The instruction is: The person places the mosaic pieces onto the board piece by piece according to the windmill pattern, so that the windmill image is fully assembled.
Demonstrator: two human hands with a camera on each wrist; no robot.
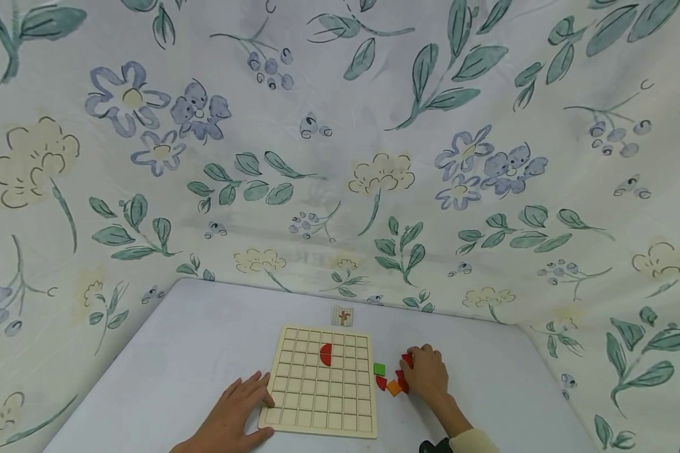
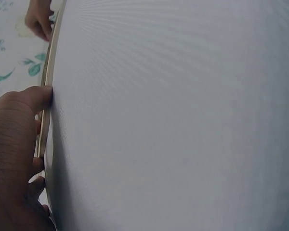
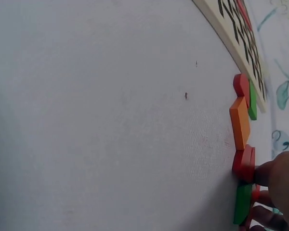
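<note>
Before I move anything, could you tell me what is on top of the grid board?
A red half-circle shape sits on the grid board. The left hand has fingers over the left edge; whatever those fingers cover cannot be seen.

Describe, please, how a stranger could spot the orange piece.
On the white table, find the pale gridded board. Just right of it, next to a red wedge, lies the orange piece. Its neighbours are red or green; it alone is orange.

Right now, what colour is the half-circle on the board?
Red; the half-circle shows best in the head view.
</note>
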